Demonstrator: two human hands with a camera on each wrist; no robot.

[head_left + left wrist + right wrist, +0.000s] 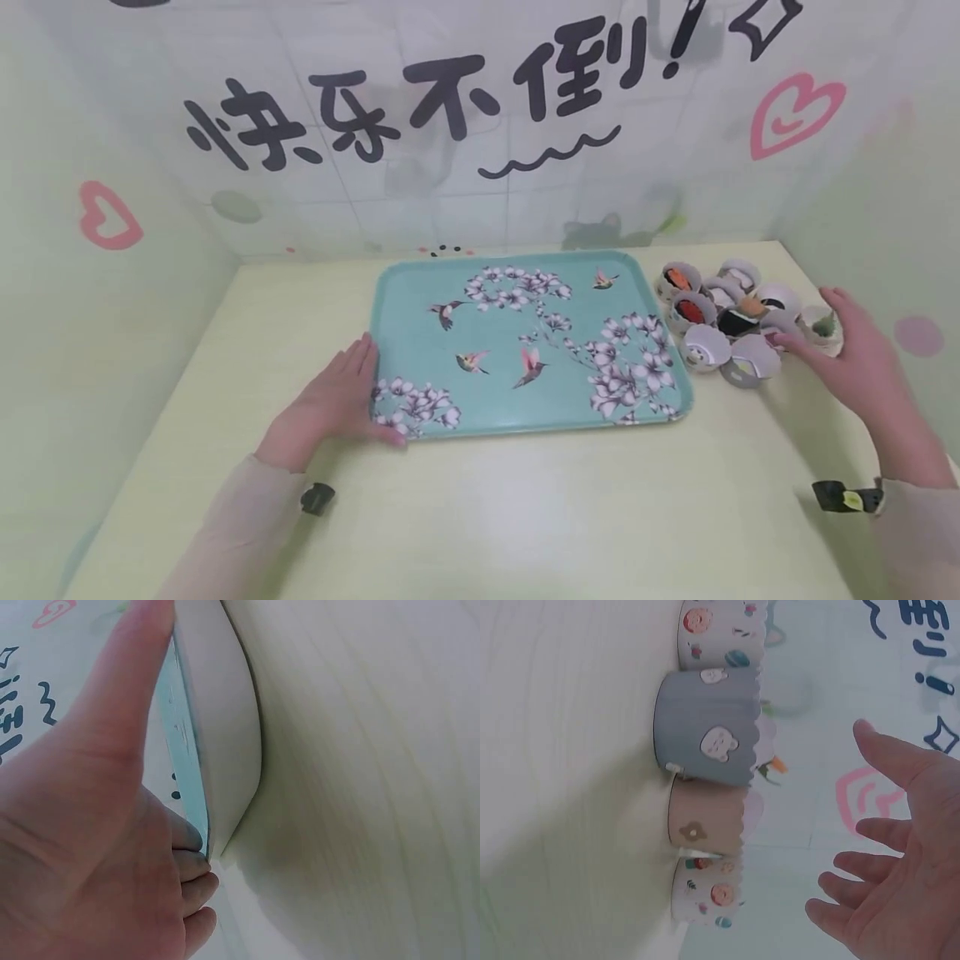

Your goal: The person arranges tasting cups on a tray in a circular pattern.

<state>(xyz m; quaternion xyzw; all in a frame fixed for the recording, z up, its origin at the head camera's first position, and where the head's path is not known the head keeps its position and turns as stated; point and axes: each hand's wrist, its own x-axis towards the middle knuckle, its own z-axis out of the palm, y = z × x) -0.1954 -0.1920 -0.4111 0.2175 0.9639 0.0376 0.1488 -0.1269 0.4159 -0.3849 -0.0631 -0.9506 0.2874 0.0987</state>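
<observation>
A teal tray [420,333] printed with blossoms and hummingbirds lies flat in the middle of the pale yellow table. My left hand [337,400] rests at its front left corner, fingers straight along the left rim and thumb along the front rim. In the left wrist view the fingers [191,862] touch the tray's teal rim [187,787]. My right hand [847,350] is open with spread fingers beside a cluster of paper cups [720,321] holding small food items. The right wrist view shows that hand [900,862] apart from a grey-blue cup [705,735] and a tan cup [705,817].
Panel walls close in the table [525,517] on the left, back and right; the back wall carries black characters and pink hearts. The cups stand in the back right corner, just off the tray's right rim. Two white printed cups [712,892] flank the grey and tan ones.
</observation>
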